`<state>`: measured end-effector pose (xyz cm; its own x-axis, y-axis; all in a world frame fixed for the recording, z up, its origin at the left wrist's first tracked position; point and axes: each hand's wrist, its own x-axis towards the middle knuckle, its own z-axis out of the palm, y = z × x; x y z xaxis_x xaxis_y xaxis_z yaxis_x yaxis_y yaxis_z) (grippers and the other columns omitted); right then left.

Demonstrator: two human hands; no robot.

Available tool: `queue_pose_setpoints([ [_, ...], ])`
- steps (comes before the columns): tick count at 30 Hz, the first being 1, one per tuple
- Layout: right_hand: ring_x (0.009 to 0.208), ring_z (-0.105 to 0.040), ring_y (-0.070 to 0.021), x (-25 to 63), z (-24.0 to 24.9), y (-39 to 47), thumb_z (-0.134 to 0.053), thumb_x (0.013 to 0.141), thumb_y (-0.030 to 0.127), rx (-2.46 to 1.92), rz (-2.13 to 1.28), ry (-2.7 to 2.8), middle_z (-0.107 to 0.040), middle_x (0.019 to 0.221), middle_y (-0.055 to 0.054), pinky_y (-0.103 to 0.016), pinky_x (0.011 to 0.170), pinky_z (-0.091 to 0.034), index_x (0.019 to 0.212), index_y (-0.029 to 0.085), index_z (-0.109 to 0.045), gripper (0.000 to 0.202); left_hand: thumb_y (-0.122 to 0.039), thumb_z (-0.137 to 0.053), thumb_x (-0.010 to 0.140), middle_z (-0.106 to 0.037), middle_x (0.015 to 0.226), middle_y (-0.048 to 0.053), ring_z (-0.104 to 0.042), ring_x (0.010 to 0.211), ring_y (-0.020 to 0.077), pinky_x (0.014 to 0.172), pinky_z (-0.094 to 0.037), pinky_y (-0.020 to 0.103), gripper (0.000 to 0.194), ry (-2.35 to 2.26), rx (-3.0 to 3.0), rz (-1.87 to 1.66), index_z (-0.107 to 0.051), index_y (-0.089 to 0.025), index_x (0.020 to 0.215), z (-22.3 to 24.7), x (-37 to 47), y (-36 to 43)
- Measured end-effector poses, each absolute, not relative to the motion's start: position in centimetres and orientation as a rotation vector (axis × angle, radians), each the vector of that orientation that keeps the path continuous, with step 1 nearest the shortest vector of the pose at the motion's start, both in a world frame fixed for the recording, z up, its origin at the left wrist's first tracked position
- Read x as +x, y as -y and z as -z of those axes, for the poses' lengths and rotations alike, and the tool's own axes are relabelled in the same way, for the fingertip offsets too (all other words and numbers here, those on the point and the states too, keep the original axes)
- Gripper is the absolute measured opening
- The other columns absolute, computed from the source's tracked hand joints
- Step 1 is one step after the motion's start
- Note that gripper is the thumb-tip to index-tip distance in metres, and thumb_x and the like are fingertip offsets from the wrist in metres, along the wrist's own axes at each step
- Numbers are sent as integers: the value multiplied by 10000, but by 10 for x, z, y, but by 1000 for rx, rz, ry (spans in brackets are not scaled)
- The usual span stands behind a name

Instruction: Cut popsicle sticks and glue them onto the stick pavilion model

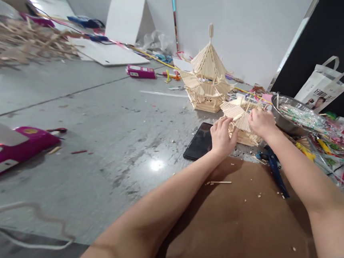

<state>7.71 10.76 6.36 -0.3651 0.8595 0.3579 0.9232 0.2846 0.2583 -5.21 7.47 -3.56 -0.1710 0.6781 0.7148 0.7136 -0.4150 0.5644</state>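
Observation:
A small pavilion model [241, 118] made of thin pale wooden sticks stands on the floor between my two hands. My left hand [223, 136] rests at its left side, fingers spread against the roof edge and base. At the upper right of the roof, my right hand [262, 121] has its fingers curled together near upright sticks; whatever is between them is too small to tell. Directly behind stands a taller tiered stick pagoda [207, 78] with a pointed top. A black phone [199, 142] lies flat beside my left hand, partly under it.
Brown paper [242, 223] covers the near floor, with stick bits on it. Blue-handled pliers [275, 172] lie under my right forearm. A metal bowl [289, 125] of sticks and wrapped packets stands at right. Magenta power strips [16, 149] and a stick pile [23, 43] are at left.

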Motion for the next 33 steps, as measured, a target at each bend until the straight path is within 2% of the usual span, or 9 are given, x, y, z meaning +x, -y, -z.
queue_pose_setpoints([
  [6, 765, -564, -217, 96, -73, -106, -343, 843, 214, -1632, 599, 2221, -643, 887, -125, -323, 643, -336, 894, 133, -594, 269, -283, -513, 741, -576, 1115, 112, -478, 1078, 253, 919, -333, 398, 362, 1707, -1987, 1680, -505, -172, 1086, 37, -54, -78],
  [12, 852, -570, -216, 100, -69, -94, -477, 822, 301, -1524, 531, 2466, -656, 886, -67, -333, 759, -329, 832, 171, -607, 184, -295, -515, 747, -614, 1016, 99, -510, 1005, 250, 876, -356, 386, 296, 1826, -1974, 1657, -533, -165, 1012, 33, -52, -75],
  [15, 870, -565, -223, 95, -67, -92, -522, 788, 362, -1553, 566, 2507, -656, 895, -72, -333, 768, -325, 835, 165, -615, 223, -305, -520, 744, -631, 976, 85, -514, 981, 261, 848, -366, 391, 250, 1988, -1948, 1625, -554, -173, 954, 30, -50, -74],
  [22, 819, -572, -202, 84, -73, -97, -423, 811, 274, -1573, 560, 2596, -652, 877, -83, -333, 759, -314, 822, 156, -623, 233, -272, -502, 738, -644, 1021, 70, -487, 1057, 280, 866, -350, 422, 238, 2149, -2069, 1495, -572, -198, 953, 26, -50, -79],
  [27, 807, -569, -199, 81, -72, -100, -356, 820, 235, -1579, 557, 2646, -647, 888, -90, -335, 740, -305, 837, 150, -614, 272, -233, -534, 711, -677, 952, 61, -529, 1018, 278, 859, -344, 449, 322, 2143, -2151, 1640, -521, -201, 1032, 30, -51, -84],
  [33, 787, -566, -203, 84, -71, -100, -345, 829, 224, -1610, 614, 2627, -643, 898, -107, -334, 740, -297, 864, 134, -600, 273, -199, -537, 689, -691, 899, 41, -557, 970, 271, 840, -347, 448, 295, 2052, -2173, 1712, -522, -218, 983, 34, -49, -82],
])
